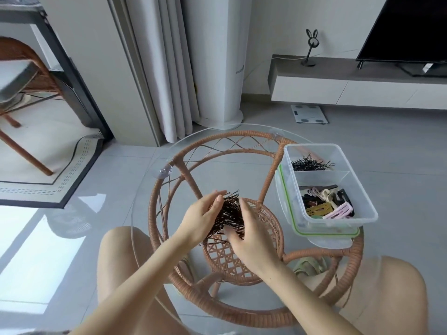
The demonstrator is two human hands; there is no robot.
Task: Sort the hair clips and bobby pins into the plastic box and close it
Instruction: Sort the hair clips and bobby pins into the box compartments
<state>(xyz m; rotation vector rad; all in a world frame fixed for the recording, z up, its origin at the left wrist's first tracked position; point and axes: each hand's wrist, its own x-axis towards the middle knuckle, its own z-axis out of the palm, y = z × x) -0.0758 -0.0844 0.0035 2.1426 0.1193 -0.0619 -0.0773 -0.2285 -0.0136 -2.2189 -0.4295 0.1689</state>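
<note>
At frame centre the left hand point(202, 215) and right hand point(252, 239) both curl their fingers round a bundle of dark brown metal bobby pins point(229, 217), seemingly just above the round glass tabletop point(210, 165). Gathering looks like the step in hand. Next, the bundle should go right to the clear plastic 2-compartment box point(361, 189), into its upper compartment beside the black bobby pins point(312, 163). Coloured hair clips point(326, 205) fill the lower compartment.

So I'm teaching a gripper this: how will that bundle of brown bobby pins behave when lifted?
Probably sheds pins: the bundle is loose, strays poking out past the left hand and right hand gripping it. The pins look thin and wiry, so likely light, and apt to slide on the smooth glass table.
</note>
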